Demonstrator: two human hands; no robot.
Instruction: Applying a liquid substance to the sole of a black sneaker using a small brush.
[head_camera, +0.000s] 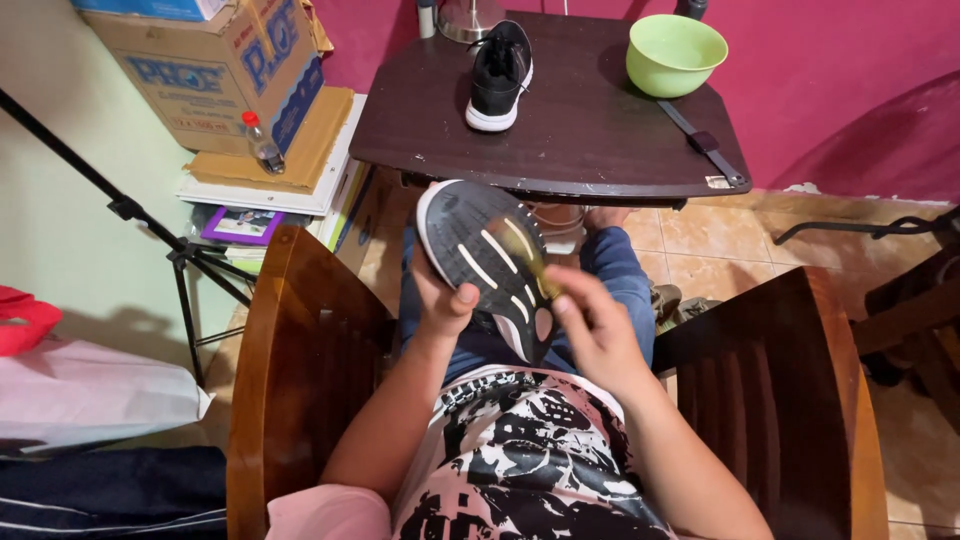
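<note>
Clearly the left hand (443, 300) grips the upturned sneaker (488, 262) loosely while right-hand fingers (590, 325) pinch a yellowish brush (532, 262), so hard scrubbing could probably twist it free.

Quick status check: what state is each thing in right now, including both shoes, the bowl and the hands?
Held shoe: sole up, tilted, over the lap.
Left hand: gripping the held shoe's edge.
Right hand: closed on a yellowish brush against the sole; brush blurred.
Second shoe: upright on the dark table, laced.
Green bowl: upright on the table; contents cannot be told.
Plastic bottle: capped, standing by the cardboard box.
</note>
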